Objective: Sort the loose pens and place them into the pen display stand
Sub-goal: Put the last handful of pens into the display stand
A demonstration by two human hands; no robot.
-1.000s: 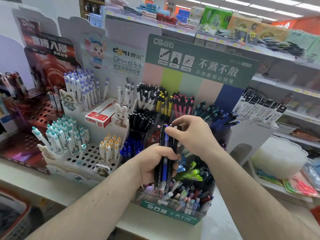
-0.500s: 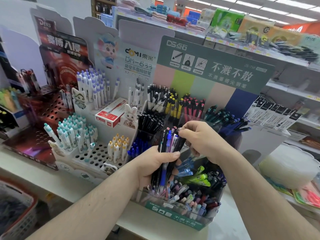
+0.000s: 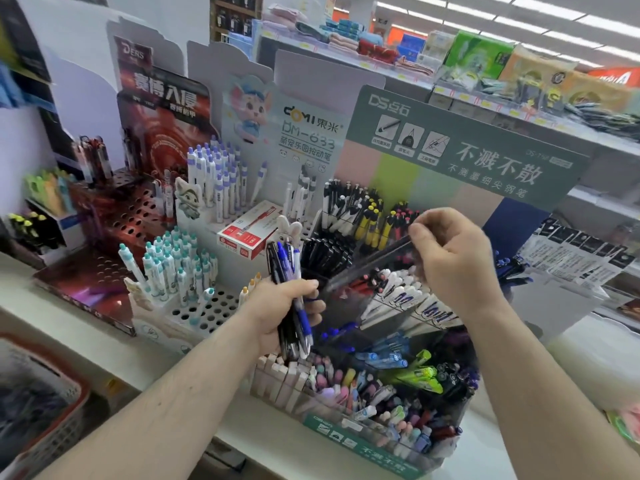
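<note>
Sorting was mid-way: left hand (image 3: 287, 308) gripped a bundle (image 3: 289, 296) awaiting placement; right hand (image 3: 450, 258) pinched one dark pen (image 3: 372, 263) over the stand (image 3: 363, 445), not yet slotted.

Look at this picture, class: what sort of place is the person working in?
Most likely a shop's stationery aisle. Branded pen display stands packed with pens crowd the counter, stocked shelves with price labels run behind, and a shopping basket sits lower left.
</note>
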